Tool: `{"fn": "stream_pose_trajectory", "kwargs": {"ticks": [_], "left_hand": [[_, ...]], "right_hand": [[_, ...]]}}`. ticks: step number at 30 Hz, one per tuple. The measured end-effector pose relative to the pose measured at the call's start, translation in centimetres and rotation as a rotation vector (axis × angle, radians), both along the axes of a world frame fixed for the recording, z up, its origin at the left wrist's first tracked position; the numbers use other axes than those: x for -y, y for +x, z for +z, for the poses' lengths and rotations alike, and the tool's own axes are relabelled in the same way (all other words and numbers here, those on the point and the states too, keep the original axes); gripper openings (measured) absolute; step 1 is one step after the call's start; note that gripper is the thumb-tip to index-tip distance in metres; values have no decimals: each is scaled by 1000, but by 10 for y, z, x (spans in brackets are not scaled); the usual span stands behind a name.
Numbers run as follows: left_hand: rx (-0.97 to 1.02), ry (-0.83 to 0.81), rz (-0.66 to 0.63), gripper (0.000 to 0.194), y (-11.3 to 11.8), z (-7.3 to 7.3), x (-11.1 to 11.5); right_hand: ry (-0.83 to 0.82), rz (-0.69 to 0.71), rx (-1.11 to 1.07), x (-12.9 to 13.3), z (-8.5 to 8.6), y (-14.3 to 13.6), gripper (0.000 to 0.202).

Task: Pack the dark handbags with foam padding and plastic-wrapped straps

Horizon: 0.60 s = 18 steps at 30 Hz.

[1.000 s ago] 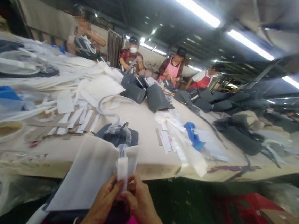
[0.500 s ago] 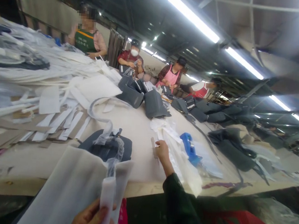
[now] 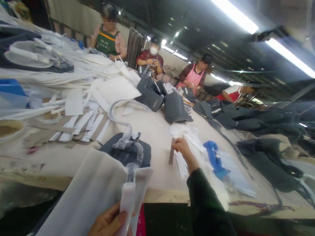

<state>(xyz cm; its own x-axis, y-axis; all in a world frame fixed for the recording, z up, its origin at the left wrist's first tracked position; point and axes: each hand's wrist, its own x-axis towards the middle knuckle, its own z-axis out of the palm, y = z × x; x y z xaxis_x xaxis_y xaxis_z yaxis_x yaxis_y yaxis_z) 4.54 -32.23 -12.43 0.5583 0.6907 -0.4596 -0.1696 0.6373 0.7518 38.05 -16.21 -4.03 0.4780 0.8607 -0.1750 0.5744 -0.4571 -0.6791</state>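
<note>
"What surrounds the right fingers (image 3: 178,143)?"

"White strips (image 3: 181,165) just below them, with white sheeting (image 3: 203,166) beside those. Right of that sits a blue tape dispenser (image 3: 213,157); farther off, dark bags (image 3: 175,108) crowd the surface (image 3: 157,147)."

"And the left fingers (image 3: 121,219)?"

"A white foam sheet (image 3: 87,196) spreads left of them, and a dark handbag (image 3: 113,147) lies ahead, partly behind the sheet's top edge."

"What's hard to see?"

"Clear film (image 3: 138,154) covers part of the handbag. The lower end of the wrapped piece (image 3: 127,203) is partly behind the left fingers, and I can't tell what's inside it."

"So both are holding something?"

"Yes. The left fingers pinch that wrapped piece, narrow, white and smooth, rising above them with crinkled film at its top. The right fingers are closed on the top of a flat grey-brown strip (image 3: 171,154), which hangs below them, roughly upright."
</note>
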Motion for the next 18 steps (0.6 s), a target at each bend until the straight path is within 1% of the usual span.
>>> {"fn": "stream_pose_trajectory", "kwargs": {"ticks": [1,4,6,9,11,14,18], "left_hand": [[3,12,19,54,0,4,1],[40,44,33,48,0,13,2],[62,56,24,47,-1,17,2],[88,63,17,46,-3,20,2],[102,67,21,46,-3,22,2],[141,91,54,48,-3,26,1],[156,98,87,52,-1,24,0]], "right_hand": [[38,17,-69,12,6,-2,21],[136,69,-262,58,19,-10,36],[163,102,-408,93,22,-20,35],[161,129,-602,142,17,-40,28],[164,100,-617,166,8,-56,28],[209,21,-596,185,-8,-81,32],[250,8,-635,186,-24,-111,31]]}}
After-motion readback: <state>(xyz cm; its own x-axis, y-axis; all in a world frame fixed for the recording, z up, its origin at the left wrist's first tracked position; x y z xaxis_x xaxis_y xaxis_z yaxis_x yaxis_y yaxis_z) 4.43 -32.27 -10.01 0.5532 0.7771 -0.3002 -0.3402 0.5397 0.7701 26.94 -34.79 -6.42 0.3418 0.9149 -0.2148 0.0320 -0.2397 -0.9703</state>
